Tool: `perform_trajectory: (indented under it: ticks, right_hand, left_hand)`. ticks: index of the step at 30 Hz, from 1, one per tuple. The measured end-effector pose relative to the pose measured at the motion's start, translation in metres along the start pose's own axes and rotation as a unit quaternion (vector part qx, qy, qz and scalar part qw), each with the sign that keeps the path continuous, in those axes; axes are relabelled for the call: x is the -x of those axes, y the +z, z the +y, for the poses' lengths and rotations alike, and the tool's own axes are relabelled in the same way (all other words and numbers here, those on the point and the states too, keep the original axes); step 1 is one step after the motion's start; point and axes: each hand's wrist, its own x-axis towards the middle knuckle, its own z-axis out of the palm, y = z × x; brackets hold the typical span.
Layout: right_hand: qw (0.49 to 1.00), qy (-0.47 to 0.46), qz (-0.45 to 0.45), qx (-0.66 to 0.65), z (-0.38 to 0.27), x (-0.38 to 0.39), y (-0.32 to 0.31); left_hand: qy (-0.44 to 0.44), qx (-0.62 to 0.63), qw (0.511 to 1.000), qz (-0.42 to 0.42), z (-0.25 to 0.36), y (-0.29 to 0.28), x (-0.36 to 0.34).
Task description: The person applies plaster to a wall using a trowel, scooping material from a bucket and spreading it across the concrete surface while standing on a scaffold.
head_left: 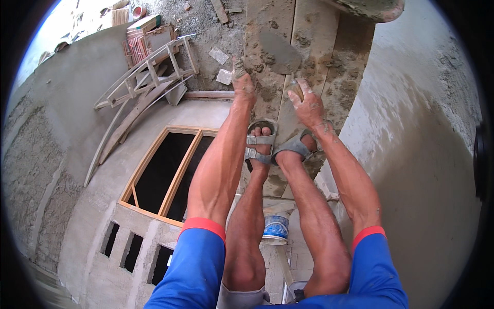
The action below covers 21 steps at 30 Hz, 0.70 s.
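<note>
Currently, right hand (pixel 311 107) holds trowel (pixel 285 61) over planks (pixel 314 33); left hand (pixel 244 86) smeared.

"What's cut off?"
"The basin (pixel 393 15), by the top edge"
"And the right hand (pixel 312 109)?"
"It hides part of a handle (pixel 298 91); whether the smooth grey patch (pixel 280 54) is its blade, I can't tell"
"The left hand (pixel 245 86)?"
"Its palm is hidden, so any grip is unclear"

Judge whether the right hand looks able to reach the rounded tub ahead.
Probably yes, with a forward stretch: only mortar-spattered planks seem to lie between the right hand and the tub, though that hand already grips a tool handle.
</note>
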Motion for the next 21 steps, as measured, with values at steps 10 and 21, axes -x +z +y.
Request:
perform_trajectory:
  ticks: [10,21]
  right_hand:
    - [0.991,-0.012,-0.119,-0.065,-0.040,0.014,0.034]
    - [0.988,-0.039,-0.152,0.002,0.007,0.052,-0.005]
  left_hand:
    - [0.249,-0.474,0.843,-0.042,-0.031,-0.057,-0.021]
    - [0.029,-0.080,0.995,0.056,0.000,-0.060,0.105]
